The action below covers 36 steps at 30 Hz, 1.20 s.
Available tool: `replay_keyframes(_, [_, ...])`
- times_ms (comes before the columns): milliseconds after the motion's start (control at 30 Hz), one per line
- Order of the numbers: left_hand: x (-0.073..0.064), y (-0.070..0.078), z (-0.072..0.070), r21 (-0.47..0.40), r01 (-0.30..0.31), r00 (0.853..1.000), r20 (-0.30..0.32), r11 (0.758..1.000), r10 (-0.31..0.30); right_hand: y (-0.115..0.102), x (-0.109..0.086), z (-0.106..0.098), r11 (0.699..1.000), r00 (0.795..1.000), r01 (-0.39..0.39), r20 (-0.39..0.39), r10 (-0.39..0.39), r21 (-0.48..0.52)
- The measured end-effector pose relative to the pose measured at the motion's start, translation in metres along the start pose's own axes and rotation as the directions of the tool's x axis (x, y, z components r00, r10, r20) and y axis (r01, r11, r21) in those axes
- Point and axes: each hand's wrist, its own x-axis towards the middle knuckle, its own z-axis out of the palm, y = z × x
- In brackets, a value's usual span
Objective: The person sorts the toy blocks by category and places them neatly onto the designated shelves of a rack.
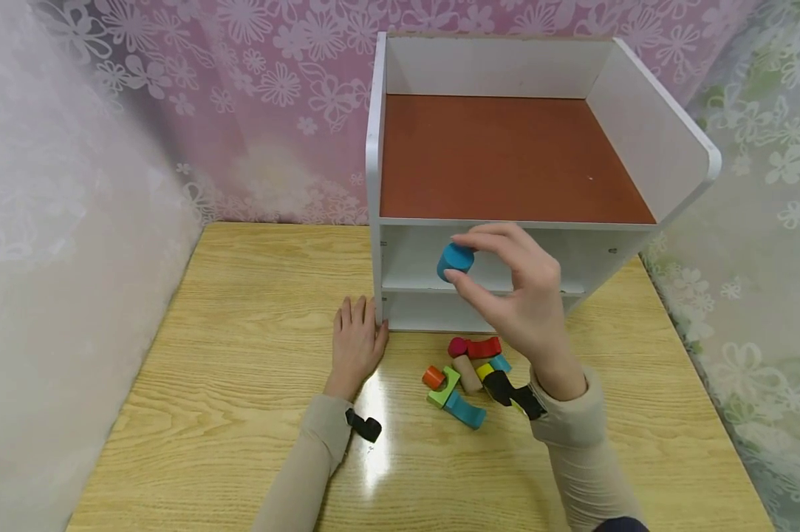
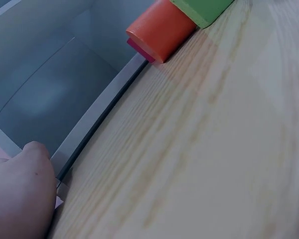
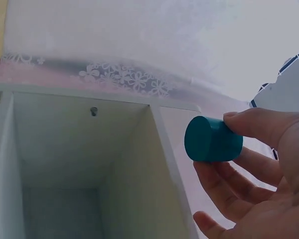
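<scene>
My right hand pinches a blue cylinder block between thumb and fingers, raised before the open front of a white shelf unit. In the right wrist view the cylinder block is beside the shelf's side panel, apart from it. Flat on the table, my left hand has its fingers stretched out next to the unit's lower left corner. The thumb side of the left hand shows at that corner in the left wrist view.
Before the unit lie loose blocks: an orange cylinder, a green arch, blue curved block, tan cylinder, red curved block and several others. The unit has a brown top and a middle shelf. Floral cloth hangs around the table.
</scene>
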Motion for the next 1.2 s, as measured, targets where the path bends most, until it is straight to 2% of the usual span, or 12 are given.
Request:
replay_keyframes(133, [0.000, 0.000, 0.000, 0.011, 0.001, 1.000, 0.012, 1.000, -0.002, -0.009, 0.018, -0.006, 0.998, 0.999, 0.052, 0.015, -0.051, -0.030])
replay_keyframes(267, [0.000, 0.000, -0.002, 0.008, -0.005, 1.000, -0.002, 1.000, 0.005, -0.009, 0.036, -0.010, 0.996, 0.997, 0.079, 0.030, -0.078, -0.038])
replay_keyframes(533, [0.000, 0.001, -0.003, -0.007, 0.004, 1.000, 0.017, 1.000, -0.004, 0.008, 0.061, -0.007, 0.998, 0.996, 0.025, 0.090, -0.031, 0.061])
replay_keyframes(700, [-0.001, 0.001, -0.004, -0.007, -0.001, 1.000, 0.006, 1.000, 0.001, 0.012, 0.070, -0.001, 0.999, 0.993, -0.027, 0.116, 0.021, 0.048])
replay_keyframes(800, [-0.001, 0.001, -0.004, -0.014, -0.002, 1.000, 0.014, 1.000, 0.003, 0.012, 0.074, 0.002, 0.996, 0.989, -0.082, 0.123, 0.077, 0.033])
replay_keyframes(1000, [-0.001, 0.001, -0.004, -0.015, 0.005, 1.000, 0.027, 1.000, -0.005, 0.014, 0.080, 0.007, 0.989, 0.980, -0.145, 0.136, 0.145, -0.008])
replay_keyframes(1200, [0.000, 0.001, -0.003, -0.010, -0.006, 1.000, -0.004, 1.000, 0.006, 0.018, 0.083, 0.009, 0.987, 0.972, -0.163, 0.172, 0.162, -0.006])
